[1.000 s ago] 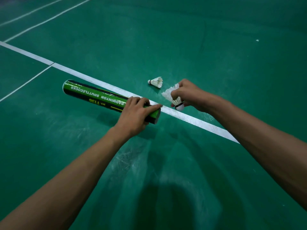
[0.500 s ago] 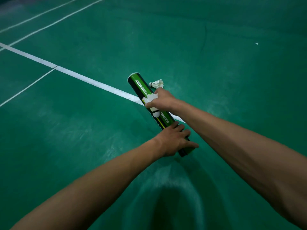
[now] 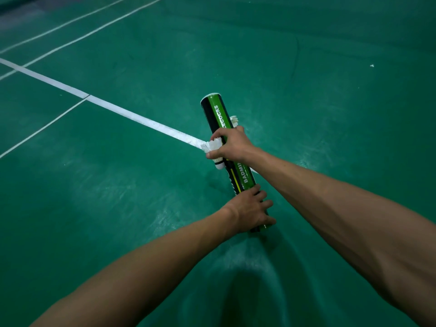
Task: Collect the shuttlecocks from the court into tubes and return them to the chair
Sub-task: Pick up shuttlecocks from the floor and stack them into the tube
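Green tube at centre frame points away, its near end gripped by the left hand, probably to steady the mouth. The right hand pinches a shuttlecock cork-down over it, and a second shuttlecock lies just behind.

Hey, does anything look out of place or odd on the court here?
Only small things. A loose shuttlecock lies on the floor behind the green tube, half hidden by it, while the right hand holds a second shuttlecock and the left hand grips the tube's near end. A white speck sits far right, too small to identify.
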Demonstrator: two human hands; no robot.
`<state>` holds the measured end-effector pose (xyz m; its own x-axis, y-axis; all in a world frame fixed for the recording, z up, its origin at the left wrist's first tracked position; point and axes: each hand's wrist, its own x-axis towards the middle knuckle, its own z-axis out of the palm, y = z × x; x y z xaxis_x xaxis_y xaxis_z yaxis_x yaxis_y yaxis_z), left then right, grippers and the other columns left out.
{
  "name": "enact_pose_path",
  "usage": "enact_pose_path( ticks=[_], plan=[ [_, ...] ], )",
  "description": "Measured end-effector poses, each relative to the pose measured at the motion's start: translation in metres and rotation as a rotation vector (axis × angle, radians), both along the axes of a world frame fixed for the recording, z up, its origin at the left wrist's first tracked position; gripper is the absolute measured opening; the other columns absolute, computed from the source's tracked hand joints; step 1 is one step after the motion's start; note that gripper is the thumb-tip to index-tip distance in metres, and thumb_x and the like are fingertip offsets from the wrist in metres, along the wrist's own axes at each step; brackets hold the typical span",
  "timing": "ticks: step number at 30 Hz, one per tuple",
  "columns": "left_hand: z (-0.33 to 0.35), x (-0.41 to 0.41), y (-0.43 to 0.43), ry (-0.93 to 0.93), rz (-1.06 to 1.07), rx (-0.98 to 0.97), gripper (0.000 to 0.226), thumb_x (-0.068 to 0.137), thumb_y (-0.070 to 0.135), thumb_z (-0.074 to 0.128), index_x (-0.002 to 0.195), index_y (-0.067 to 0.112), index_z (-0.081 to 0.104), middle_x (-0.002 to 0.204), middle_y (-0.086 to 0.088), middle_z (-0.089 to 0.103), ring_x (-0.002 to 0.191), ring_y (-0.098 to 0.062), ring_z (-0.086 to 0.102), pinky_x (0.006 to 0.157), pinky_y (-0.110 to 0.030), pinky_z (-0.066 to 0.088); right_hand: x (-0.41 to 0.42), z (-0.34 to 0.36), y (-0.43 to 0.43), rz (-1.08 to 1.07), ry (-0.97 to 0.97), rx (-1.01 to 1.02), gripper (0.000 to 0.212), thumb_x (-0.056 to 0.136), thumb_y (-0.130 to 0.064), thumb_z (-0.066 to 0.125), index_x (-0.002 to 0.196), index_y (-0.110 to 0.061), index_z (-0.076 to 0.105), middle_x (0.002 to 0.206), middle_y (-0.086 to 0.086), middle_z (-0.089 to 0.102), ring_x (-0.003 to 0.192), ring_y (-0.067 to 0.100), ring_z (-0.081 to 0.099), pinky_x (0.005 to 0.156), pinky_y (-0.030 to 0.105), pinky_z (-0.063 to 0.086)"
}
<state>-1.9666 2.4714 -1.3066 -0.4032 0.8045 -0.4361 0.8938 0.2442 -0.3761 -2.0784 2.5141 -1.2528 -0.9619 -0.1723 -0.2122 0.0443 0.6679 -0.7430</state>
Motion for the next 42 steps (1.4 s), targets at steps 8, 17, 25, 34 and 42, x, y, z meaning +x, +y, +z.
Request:
enact_pose_path(
  ticks=[8,17,25,34,42],
  plan=[
    [-0.011,-0.008,-0.053,0.007,0.044,0.071,0.070,0.088,0.043,0.066,0.153,0.044,0.039,0.165,-0.009,0.030,0.157,-0.037,0.012,0.125,-0.063,-0.008,-0.010,-0.002,-0.001,-0.185,0.113,-0.121,0.051,0.063,-0.044,0.093,0.105,-0.038,0.065,0.122,0.005,0.035,0.108,0.035,0.052,0.102,0.039,0.046],
    [0.013,-0.028,-0.098,0.089,0.728,1.171,0.026,0.091,0.040,0.060,0.103,0.017,0.060,0.103,-0.003,0.060,0.097,-0.028,0.059,0.087,-0.045,0.048,-0.005,-0.017,0.002,-0.372,0.082,-0.322,0.048,0.065,-0.035,0.094,0.106,-0.030,0.068,0.117,0.005,0.041,0.086,0.012,0.054,0.091,0.023,0.046],
    [0.022,-0.063,-0.092,-0.529,1.408,1.215,0.086,0.068,0.062,0.084,0.135,0.027,0.043,0.122,0.008,0.065,0.111,-0.021,0.065,0.097,-0.042,0.053,-0.002,-0.014,-0.007,-0.457,-0.188,-0.850,0.053,0.069,-0.023,0.093,0.115,-0.015,0.067,0.106,0.007,0.075,0.091,0.025,0.074,0.073,0.038,0.061],
    [0.019,-0.069,-0.133,-0.133,1.412,0.983,0.078,0.069,0.026,0.087,0.130,0.030,0.040,0.119,-0.006,0.068,0.111,-0.036,0.061,0.092,-0.043,0.041,-0.016,0.015,0.024,-0.791,0.098,-0.662,0.041,0.077,-0.017,0.080,0.102,-0.013,0.049,0.091,-0.002,0.058,0.079,0.015,0.059,0.065,0.031,0.051],
    [0.013,-0.065,-0.168,0.034,1.296,0.826,0.089,0.072,0.000,0.072,0.146,0.038,0.038,0.123,-0.007,0.059,0.114,-0.036,0.050,0.103,-0.050,0.034,-0.022,0.010,0.054,-0.365,0.251,-0.255,0.047,0.072,-0.007,0.065,0.108,-0.037,0.070,0.106,0.001,0.062,0.082,0.015,0.061,0.066,0.036,0.059]
  ],
)
